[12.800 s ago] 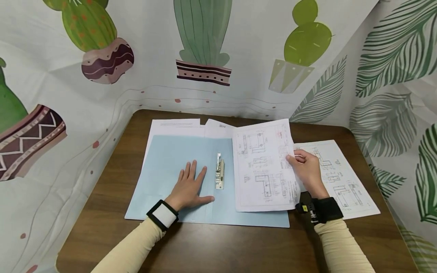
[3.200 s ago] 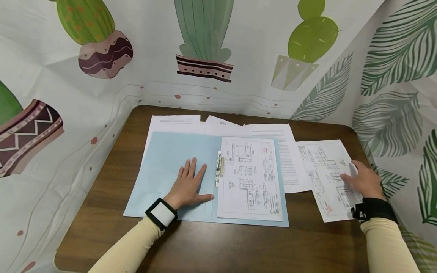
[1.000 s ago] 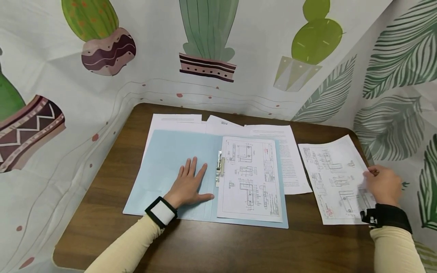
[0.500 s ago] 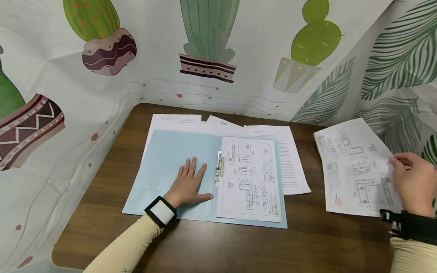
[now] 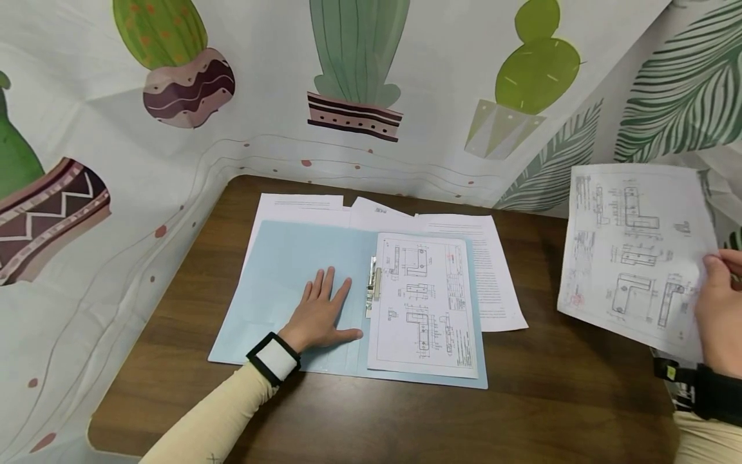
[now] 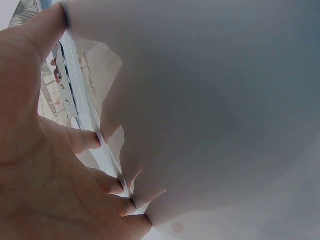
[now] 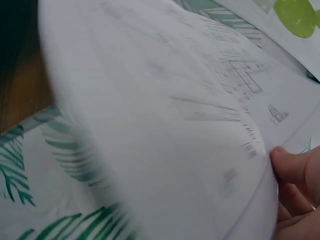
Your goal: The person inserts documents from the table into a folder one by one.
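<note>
- Table [image 5: 359,419]: carries the blue clip folder; the sheet is raised at its 3 o'clock side.
- Blue clip folder [image 5: 278,258]: steady, flat pressure should stop it sliding.
- Technical drawing sheet [image 5: 643,219]: best kept lightly pinched against creasing; long axis seems roughly 12 to 6 o'clock, printed face toward the viewer.
- Left hand [image 5: 315,322]: fingers spread, pressing the folder.
- Right hand [image 5: 723,316]: pinches the sheet's 3 o'clock edge.
- Red stamp [image 5: 576,300]: sheet's 8 o'clock corner.

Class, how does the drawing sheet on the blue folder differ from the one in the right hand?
The folder sheet lies flat on the blue folder; the held sheet is raised and bent, pinched by the right hand. In the head view, the folder sheet's red mark is near its top right, the held sheet's near its lower left. Both are white, with L-shaped line drawings.
</note>
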